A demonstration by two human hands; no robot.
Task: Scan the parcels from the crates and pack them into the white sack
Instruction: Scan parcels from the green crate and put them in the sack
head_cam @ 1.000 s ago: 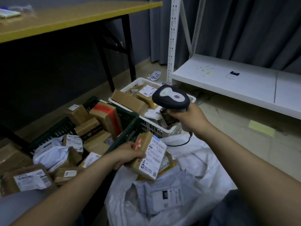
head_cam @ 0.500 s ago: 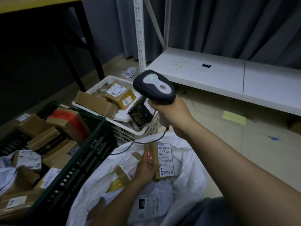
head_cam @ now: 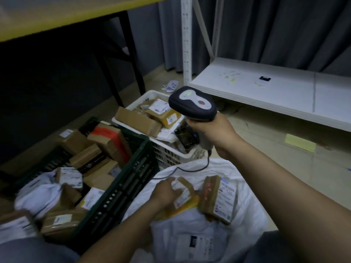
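Brown labelled parcel (head_cam: 218, 199), held by the left hand (head_cam: 166, 193) a second ago, now lies released inside the white sack (head_cam: 250, 215). That hand touches a neighbouring small parcel (head_cam: 183, 197); motion blur hides whether it grips. Right hand (head_cam: 210, 130) grasps the barcode scanner (head_cam: 191, 105). Judgement: one parcel packed, and the green crate (head_cam: 121, 188) is well stocked.

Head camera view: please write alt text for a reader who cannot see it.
A person's right hand holds a barcode scanner while the left hand rests on a small parcel in a white sack, beside a labelled brown parcel. A dark green crate and a white crate, both holding parcels, stand beside the sack.
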